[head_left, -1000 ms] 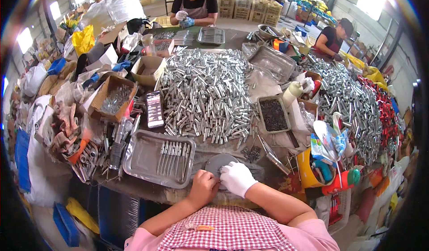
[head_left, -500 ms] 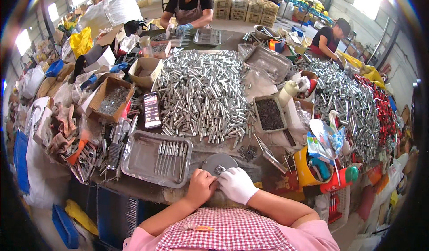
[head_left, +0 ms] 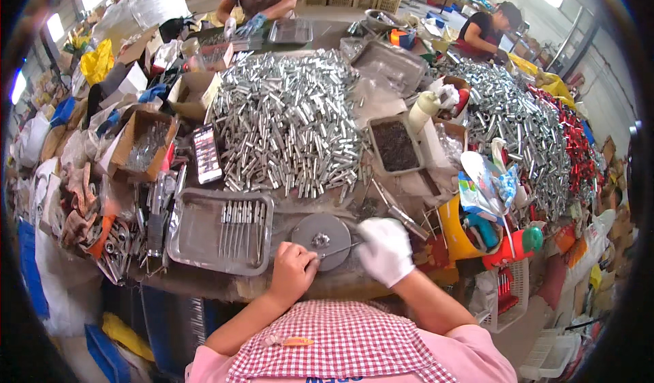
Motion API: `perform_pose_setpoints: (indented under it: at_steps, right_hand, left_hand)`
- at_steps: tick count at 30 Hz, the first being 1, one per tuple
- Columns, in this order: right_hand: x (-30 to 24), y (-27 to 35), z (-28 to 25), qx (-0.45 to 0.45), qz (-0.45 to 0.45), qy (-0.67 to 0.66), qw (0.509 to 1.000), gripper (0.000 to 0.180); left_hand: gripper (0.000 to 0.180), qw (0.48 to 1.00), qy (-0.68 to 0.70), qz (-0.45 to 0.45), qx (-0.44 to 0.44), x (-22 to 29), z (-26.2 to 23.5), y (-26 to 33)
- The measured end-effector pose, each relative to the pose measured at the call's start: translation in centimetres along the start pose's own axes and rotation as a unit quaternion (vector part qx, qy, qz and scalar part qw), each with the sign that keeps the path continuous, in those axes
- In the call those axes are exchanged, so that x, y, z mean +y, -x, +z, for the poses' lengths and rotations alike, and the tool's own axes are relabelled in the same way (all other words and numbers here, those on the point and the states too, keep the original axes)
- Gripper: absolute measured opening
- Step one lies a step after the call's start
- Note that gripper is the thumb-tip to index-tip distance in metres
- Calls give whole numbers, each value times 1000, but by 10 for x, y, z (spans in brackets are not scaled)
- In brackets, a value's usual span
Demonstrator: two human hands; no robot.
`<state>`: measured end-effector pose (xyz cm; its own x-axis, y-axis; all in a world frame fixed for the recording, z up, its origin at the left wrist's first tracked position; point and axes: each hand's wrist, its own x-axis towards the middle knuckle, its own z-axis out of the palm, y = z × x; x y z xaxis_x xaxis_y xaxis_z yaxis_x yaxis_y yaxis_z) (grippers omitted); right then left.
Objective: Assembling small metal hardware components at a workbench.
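My bare left hand is closed at the near left rim of a round grey disc, pinching a thin metal rod. The rod slants across the disc toward my right hand, which wears a white glove. Motion smears the gloved fingers, so I cannot tell whether they touch the rod's far end. On the middle of the disc sits a small heap of shiny metal bits. Left of the disc lies a metal tray with several thin rods topped by thicker silvery sleeves in a row.
A broad pile of silvery metal tubes covers the table beyond. A phone stands at its left, a tub of dark small parts at its right. Tweezers-like metal tools lie right of the disc. Two co-workers sit farther back.
My right hand has moved right, away from my left hand, and the thin rod now shows between them. The view has shifted; the disc is more exposed.
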<state>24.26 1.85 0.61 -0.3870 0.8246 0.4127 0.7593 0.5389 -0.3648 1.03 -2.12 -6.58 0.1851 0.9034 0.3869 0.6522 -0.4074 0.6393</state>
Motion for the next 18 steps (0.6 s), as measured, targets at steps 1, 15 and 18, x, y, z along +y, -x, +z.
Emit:
perform_pose_setpoints:
  at_steps: [1, 15, 18]
  right_hand:
    - [17, 10, -8, 41, 43, 68, 996, 31]
    - [-28, 37, -4, -114, 107, -103, 982, 60]
    - [-30, 57, 15, -107, 74, -127, 983, 58]
  left_hand:
    - [12, 1000, 7, 5, 3, 4, -2, 0]
    - [14, 1000, 22, 6, 18, 2, 0, 1]
    - [15, 999, 27, 13, 22, 3, 2, -1]
